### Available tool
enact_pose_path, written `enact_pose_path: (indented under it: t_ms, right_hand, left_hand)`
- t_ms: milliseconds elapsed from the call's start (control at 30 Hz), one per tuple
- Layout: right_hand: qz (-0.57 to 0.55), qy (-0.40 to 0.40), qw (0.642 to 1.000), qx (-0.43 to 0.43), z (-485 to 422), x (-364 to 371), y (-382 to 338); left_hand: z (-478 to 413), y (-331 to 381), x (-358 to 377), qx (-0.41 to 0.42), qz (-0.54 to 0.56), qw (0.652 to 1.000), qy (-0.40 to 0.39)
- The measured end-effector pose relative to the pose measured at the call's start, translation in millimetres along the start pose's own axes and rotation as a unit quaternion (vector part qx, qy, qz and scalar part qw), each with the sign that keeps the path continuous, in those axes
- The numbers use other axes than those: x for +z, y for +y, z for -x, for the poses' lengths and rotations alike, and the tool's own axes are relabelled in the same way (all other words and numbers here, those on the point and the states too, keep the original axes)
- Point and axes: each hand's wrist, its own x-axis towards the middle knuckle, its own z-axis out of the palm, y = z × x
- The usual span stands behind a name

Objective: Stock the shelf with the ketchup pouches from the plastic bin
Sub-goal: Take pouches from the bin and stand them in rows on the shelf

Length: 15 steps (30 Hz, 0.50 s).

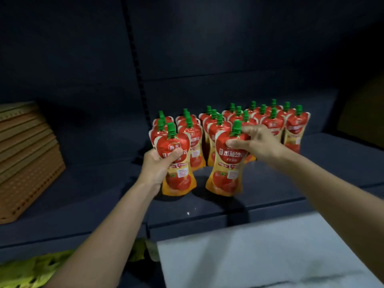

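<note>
Two red and orange ketchup pouches with green caps stand upright at the front of the dark shelf (207,210). My left hand (159,163) grips the left pouch (176,179) around its middle. My right hand (255,142) holds the right pouch (226,173) by its upper part, just under the cap. Behind them stand several rows of the same pouches (270,119), all upright. The plastic bin is not in view.
A stack of brown perforated boards (27,154) lies on the shelf at the left. A white sheet (259,256) covers the area below the shelf edge at the right. Something yellow-green (27,271) shows at the bottom left. A slotted upright (137,63) runs up the back wall.
</note>
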Motion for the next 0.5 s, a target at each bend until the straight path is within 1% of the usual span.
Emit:
enact_pose_path:
  t_ms: [167,300,400,500]
  right_hand:
    - [0.053,-0.041,0.998,-0.001,-46.7,42.9,-7.7]
    - [0.081,-0.075,0.994,0.011,-63.7,63.7,-2.2]
    - [0.097,-0.08,0.992,0.03,-68.7,66.9,4.8]
    - [0.153,-0.083,0.984,0.037,-72.8,62.9,6.8]
  left_hand:
    - [-38.1,-5.9,-28.5,-0.004,-0.013,1.0,0.0]
    - [-52.0,-19.4,-39.1,-0.007,-0.033,0.999,-0.025]
    - [-61.5,-17.4,-48.4,0.004,-0.082,0.995,-0.059]
    - [-75.1,-2.4,-57.6,0.028,-0.164,0.982,-0.095]
